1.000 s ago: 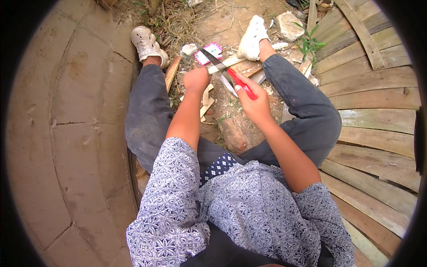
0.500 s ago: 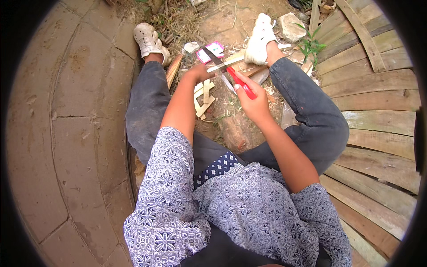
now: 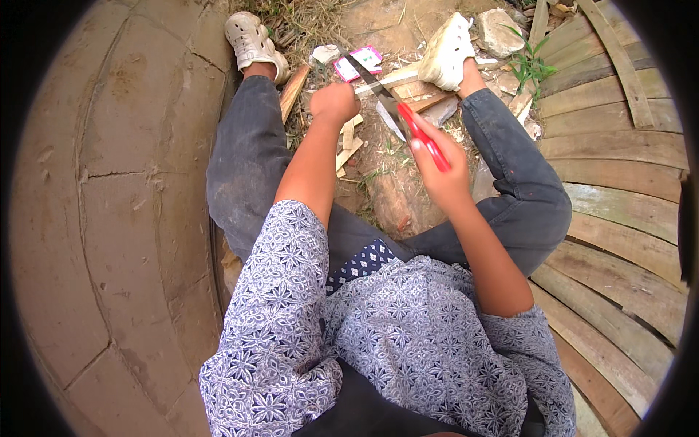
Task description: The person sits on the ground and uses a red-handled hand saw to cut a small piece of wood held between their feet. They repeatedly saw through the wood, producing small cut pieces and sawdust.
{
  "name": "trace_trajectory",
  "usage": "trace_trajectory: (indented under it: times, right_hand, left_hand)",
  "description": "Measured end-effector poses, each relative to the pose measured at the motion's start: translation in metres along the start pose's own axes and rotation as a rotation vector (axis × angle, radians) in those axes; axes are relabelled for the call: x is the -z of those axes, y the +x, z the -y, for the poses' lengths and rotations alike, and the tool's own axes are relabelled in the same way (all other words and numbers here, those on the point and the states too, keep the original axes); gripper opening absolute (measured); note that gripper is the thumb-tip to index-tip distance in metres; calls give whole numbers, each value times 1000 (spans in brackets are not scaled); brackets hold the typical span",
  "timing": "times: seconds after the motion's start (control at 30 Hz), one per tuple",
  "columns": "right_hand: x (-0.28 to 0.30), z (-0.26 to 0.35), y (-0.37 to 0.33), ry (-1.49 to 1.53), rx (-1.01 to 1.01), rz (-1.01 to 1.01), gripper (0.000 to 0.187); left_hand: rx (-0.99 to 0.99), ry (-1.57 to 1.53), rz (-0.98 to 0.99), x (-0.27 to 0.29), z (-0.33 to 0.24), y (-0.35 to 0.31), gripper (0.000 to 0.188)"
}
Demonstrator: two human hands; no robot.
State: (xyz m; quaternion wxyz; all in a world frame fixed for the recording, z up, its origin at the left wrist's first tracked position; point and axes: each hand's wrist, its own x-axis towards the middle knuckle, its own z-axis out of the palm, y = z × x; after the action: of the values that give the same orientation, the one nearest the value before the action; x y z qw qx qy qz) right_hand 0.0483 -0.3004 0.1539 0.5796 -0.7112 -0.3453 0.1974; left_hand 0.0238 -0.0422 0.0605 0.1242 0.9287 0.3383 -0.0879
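My right hand [image 3: 444, 171] is closed round the red handle of a handsaw [image 3: 426, 137]. Its dark blade slants up and left, lying across a thin pale wooden strip [image 3: 409, 75]. My left hand [image 3: 335, 103] is a fist at the strip's left end, close to the blade. Its fingers are mostly hidden beneath the knuckles. To the right, the strip runs toward my right shoe [image 3: 445, 54], where the shoe covers part of it. Short cut pieces of wood [image 3: 349, 149] lie on the ground below my left hand.
A pink-and-white card [image 3: 358, 63] lies beyond the blade, beside a small pale stone [image 3: 325, 54]. A bigger rock [image 3: 501, 33] and a green plant [image 3: 531, 67] stand past my right foot. Wooden slats [image 3: 619, 153] line the right side; a cracked brown surface [image 3: 124, 189] fills the left.
The saw handle has come back, away from the strip, and more blade shows. My left hand has turned so its knuckles face up. The whole view has shifted slightly.
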Motion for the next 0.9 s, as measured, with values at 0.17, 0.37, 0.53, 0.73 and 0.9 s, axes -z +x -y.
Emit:
trace_trajectory:
  times: [0.17,0.37,0.53,0.73,0.9]
  right_hand:
    - [30,32,-65,-56,-28,8,43]
    - [-1,1,12,-38,37,-70,37]
    - [-4,4,31,-7,-106,-3,36]
    - [-25,-9,11,84,-3,-73,41]
    - [-19,-6,15,68,-18,-52,41]
  left_hand:
    - [23,-14,-17,-6,3,3,32]
    - [3,10,-46,-12,-1,3,31]
    - [23,21,-40,-10,3,5,31]
    - [-41,51,-190,-14,3,-1,30]
    - [-98,86,-425,-31,10,-3,27]
